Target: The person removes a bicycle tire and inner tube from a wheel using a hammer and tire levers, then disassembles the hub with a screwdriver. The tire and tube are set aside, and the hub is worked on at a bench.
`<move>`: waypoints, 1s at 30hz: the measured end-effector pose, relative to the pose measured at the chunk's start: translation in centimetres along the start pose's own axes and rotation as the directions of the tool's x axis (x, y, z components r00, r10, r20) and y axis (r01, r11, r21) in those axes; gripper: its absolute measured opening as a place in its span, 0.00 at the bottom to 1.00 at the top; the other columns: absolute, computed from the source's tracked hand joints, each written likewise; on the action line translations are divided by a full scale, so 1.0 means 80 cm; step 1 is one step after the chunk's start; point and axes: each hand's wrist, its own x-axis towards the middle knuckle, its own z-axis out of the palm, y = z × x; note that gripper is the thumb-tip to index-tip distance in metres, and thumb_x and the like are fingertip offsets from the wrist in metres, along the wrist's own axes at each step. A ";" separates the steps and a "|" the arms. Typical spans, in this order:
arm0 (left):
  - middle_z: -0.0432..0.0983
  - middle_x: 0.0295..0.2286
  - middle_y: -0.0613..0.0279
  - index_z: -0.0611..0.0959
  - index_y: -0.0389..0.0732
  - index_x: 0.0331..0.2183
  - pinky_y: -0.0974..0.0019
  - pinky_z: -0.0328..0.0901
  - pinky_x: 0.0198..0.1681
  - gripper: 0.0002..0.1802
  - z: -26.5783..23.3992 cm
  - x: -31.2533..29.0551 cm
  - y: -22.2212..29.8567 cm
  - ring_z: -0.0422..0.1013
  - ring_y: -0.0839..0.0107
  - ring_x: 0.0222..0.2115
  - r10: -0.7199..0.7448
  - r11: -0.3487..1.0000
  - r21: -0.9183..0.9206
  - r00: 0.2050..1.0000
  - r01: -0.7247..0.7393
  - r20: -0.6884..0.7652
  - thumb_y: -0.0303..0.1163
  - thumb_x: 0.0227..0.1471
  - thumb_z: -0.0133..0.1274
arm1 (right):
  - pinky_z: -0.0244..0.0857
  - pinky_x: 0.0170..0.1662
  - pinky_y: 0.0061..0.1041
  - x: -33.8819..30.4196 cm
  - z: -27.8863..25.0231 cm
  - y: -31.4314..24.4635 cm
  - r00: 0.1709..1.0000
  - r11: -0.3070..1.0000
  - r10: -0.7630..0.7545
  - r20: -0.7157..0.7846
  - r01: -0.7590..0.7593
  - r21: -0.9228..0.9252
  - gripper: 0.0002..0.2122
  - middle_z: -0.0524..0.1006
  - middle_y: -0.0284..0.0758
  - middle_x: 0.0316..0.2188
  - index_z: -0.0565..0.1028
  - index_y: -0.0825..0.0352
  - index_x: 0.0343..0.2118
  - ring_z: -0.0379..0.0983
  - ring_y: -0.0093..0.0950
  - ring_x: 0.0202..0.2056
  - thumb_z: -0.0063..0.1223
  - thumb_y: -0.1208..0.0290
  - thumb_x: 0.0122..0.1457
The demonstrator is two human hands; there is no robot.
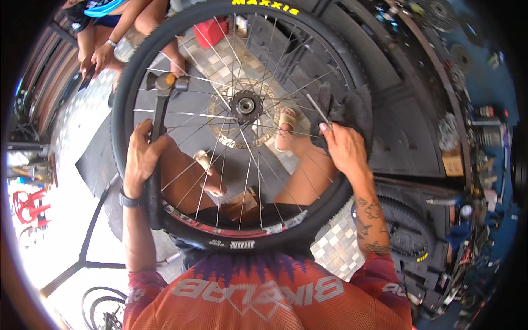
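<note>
Spanning the lap (297, 190), the wheel (246, 105) is seemingly being readied, a hammer (160, 107) clasped in the left hand (144, 154), a slim rod (317, 108) in the right hand (347, 147), and steady rod placement called for.

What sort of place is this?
Probably a bike workshop: there's a large spoked wheel at center, a hammer in the left hand, and another tyre off to the right.
</note>
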 end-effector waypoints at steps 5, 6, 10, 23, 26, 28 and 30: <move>0.77 0.37 0.46 0.84 0.31 0.38 0.52 0.67 0.48 0.15 0.016 -0.046 0.016 0.74 0.49 0.42 0.167 0.983 -0.052 0.976 -0.175 -0.137 0.33 0.51 0.60 | 0.72 0.41 0.49 -0.071 0.027 0.006 0.980 0.997 0.061 -0.187 -0.051 0.057 0.19 0.84 0.49 0.34 0.83 0.67 0.37 0.81 0.52 0.36 0.48 0.57 0.76; 0.77 0.39 0.46 0.84 0.31 0.39 0.51 0.68 0.50 0.15 0.021 -0.052 0.014 0.74 0.48 0.43 0.094 0.987 -0.123 0.991 -0.105 -0.093 0.31 0.51 0.60 | 0.72 0.41 0.49 -0.084 0.031 0.009 0.980 0.994 0.095 -0.175 -0.083 0.075 0.18 0.84 0.48 0.35 0.83 0.66 0.38 0.81 0.52 0.36 0.48 0.57 0.76; 0.78 0.36 0.46 0.83 0.30 0.35 0.49 0.67 0.49 0.13 0.049 -0.051 -0.001 0.73 0.45 0.41 0.264 0.957 -0.092 0.958 -0.275 -0.109 0.29 0.48 0.60 | 0.72 0.42 0.48 -0.104 0.054 0.015 0.965 0.963 0.212 -0.155 -0.179 0.199 0.17 0.85 0.47 0.35 0.84 0.63 0.38 0.81 0.52 0.37 0.48 0.58 0.76; 0.85 0.43 0.61 0.85 0.34 0.50 0.65 0.69 0.52 0.23 0.043 -0.032 0.112 0.77 0.72 0.42 -0.089 0.820 -0.516 0.946 0.247 0.312 0.23 0.51 0.58 | 0.75 0.38 0.31 -0.108 0.069 -0.114 0.897 0.333 -0.148 -0.416 0.441 0.833 0.09 0.84 0.40 0.33 0.81 0.70 0.42 0.82 0.36 0.33 0.52 0.70 0.72; 0.85 0.42 0.59 0.85 0.33 0.51 0.67 0.70 0.51 0.23 0.049 -0.028 0.128 0.76 0.74 0.43 -0.078 0.821 -0.472 0.882 0.322 0.465 0.23 0.51 0.58 | 0.74 0.41 0.32 -0.098 0.091 -0.144 0.935 0.370 -0.282 -0.213 0.311 0.875 0.08 0.83 0.37 0.40 0.81 0.65 0.44 0.82 0.38 0.38 0.58 0.67 0.71; 0.85 0.44 0.57 0.84 0.31 0.50 0.67 0.72 0.49 0.22 0.056 -0.029 0.127 0.77 0.74 0.43 -0.091 0.810 -0.459 0.852 0.364 0.516 0.21 0.51 0.57 | 0.73 0.45 0.34 -0.093 0.094 -0.146 0.942 0.413 -0.305 -0.144 0.267 0.871 0.08 0.83 0.37 0.43 0.81 0.63 0.44 0.81 0.39 0.42 0.58 0.65 0.71; 0.84 0.46 0.53 0.81 0.28 0.52 0.63 0.74 0.53 0.24 0.059 -0.031 0.120 0.80 0.68 0.46 -0.083 0.846 -0.377 0.791 0.378 0.607 0.18 0.50 0.54 | 0.71 0.50 0.38 -0.090 0.087 -0.137 0.944 0.369 -0.287 -0.164 0.267 0.890 0.08 0.82 0.36 0.46 0.81 0.61 0.44 0.79 0.40 0.46 0.58 0.63 0.71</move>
